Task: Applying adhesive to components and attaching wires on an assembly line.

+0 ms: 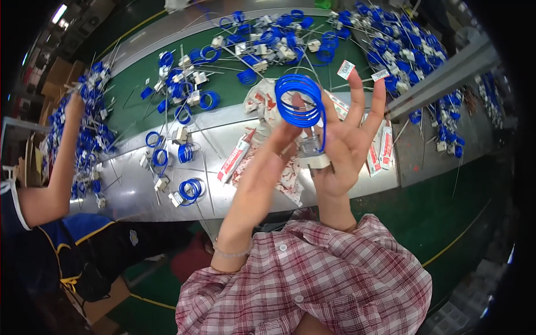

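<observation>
In front of my chest I hold up a part made of a springy blue coil (298,100) joined to a white-and-grey block (314,152). My left hand (262,173) has its fingers at the coil's lower left side, and a fingertip shows through the loops. With thumb and palm my right hand (343,148) grips the block, while its other fingers stretch upward. Small white labels with red print stick to two right fingertips: one label (346,70) and another label (381,75). The hidden side of the block cannot be seen.
Red-and-white tubes, one tube (233,160) at left, lie beside a red-stained cloth (261,103) on the metal table edge (357,187). Several similar blue-coil parts (190,190) lie about on the green belt (131,111). A co-worker's arm (64,151) reaches in at left; a metal bar (446,75) slants at right.
</observation>
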A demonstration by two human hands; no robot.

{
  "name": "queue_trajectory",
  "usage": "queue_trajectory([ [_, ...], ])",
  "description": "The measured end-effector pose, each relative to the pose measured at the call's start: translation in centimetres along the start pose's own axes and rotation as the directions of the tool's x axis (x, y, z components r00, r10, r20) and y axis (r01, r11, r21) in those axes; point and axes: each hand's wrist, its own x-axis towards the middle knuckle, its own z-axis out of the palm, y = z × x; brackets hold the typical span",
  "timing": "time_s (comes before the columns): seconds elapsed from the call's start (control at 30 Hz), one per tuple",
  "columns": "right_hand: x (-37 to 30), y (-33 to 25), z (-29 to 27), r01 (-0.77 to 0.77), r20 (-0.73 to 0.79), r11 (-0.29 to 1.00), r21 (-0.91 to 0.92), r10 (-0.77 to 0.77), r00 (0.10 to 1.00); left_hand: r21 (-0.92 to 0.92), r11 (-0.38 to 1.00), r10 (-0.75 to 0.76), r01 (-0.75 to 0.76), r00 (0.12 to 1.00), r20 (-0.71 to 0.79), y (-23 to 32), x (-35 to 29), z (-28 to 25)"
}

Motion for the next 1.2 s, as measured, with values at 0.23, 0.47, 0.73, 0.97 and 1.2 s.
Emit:
queue_trajectory([
  [0.23, -0.4, 6.1, 3.6, 0.282, 0.347, 0.955, -0.094, -0.234, 0.908, -0.176, 0.981, 0.007, -0.082, 0.922, -0.387, -0.1, -1.6, -1.1],
  [0.47, -1.0, 2.6, 5.0, 0.225, 0.283, 0.849, -0.479, -0.094, 0.955, -0.044, 0.914, 0.314, -0.403, 0.771, -0.554, 2.9, -1.2, -5.4],
  [0.73, -0.4, -0.6, 8.6, 0.154, 0.411, 0.953, -0.261, -0.035, 0.911, 0.235, 0.933, 0.351, -0.273, 0.834, -0.425, 5.4, -3.6, -5.9],
  [0.97, -2.3, 1.4, 9.7, 0.308, 0.527, 0.855, -0.417, -0.048, 0.848, 0.113, 0.911, 0.404, -0.397, 0.799, -0.446, 6.2, -4.5, -5.1],
  [1.2, -1.6, 0.8, 8.6, 0.164, 0.514, 0.857, -0.488, 0.131, 0.848, 0.182, 0.922, 0.387, -0.342, 0.795, -0.467, 5.6, -4.7, -3.8],
])
